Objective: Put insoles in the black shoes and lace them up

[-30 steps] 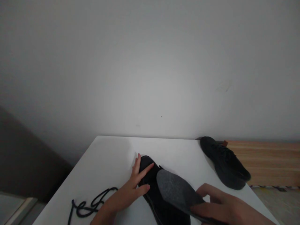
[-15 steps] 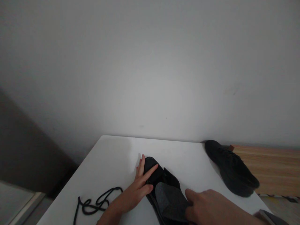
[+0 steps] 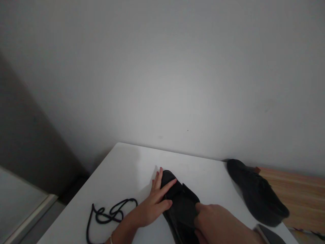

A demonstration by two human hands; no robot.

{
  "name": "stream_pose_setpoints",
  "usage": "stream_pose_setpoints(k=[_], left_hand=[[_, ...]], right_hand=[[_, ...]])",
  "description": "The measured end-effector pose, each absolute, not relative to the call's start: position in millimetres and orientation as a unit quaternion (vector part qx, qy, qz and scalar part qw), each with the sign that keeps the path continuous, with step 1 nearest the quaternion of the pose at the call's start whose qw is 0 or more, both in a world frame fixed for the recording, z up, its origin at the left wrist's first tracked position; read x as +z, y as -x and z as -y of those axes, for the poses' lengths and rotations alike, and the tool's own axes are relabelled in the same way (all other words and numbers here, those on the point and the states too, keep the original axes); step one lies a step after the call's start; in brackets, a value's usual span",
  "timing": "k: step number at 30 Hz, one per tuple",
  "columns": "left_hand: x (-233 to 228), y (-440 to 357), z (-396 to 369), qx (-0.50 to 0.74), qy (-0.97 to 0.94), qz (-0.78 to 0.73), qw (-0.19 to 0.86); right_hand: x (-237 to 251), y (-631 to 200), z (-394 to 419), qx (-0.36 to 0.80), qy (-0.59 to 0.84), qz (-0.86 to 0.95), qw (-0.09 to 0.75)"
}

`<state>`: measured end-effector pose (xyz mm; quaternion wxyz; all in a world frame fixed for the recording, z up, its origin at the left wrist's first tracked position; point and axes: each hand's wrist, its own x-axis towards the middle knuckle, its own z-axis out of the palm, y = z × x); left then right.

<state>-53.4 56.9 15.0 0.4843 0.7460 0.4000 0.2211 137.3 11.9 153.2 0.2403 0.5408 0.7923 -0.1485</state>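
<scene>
A black shoe (image 3: 181,208) lies on the white table with its toe pointing away from me. Its laces are out and its side flaps stand apart. My left hand (image 3: 153,205) holds the toe end, index finger and thumb over the top and the other fingers stretched along the left side. With curled fingers, my right hand (image 3: 213,222) grips the dark tongue inside the shoe's opening; its fingertips are partly hidden. To the left, a loose black shoelace (image 3: 109,217) lies in loops.
A second black shoe (image 3: 256,193) stands at the table's right edge. Behind the white table (image 3: 127,173) rises a grey wall (image 3: 162,84). A wood-grain surface (image 3: 299,193) lies beyond on the right, and a pale ledge (image 3: 38,217) at the lower left.
My right hand has moved slightly left with the tongue. The tongue's grey underside no longer shows; its dark face lies flatter in the shoe. The whole view has shifted and tilted a little.
</scene>
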Motion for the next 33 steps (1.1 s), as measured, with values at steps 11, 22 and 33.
stream_pose_setpoints(k=[11,22,33], left_hand=[[11.0,54.5,-55.5,0.254,-0.748,-0.391,0.472],[10.5,52.8,-54.8,0.259,-0.750,-0.398,0.461],[9.7,53.7,-55.5,0.259,-0.752,-0.392,0.462]], right_hand=[[111.2,-126.5,-9.9,-0.120,-0.573,-0.789,0.187],[87.2,-111.3,-24.7,-0.116,-0.596,-0.785,0.121],[87.0,-115.8,-19.2,-0.135,-0.595,-0.785,0.110]])
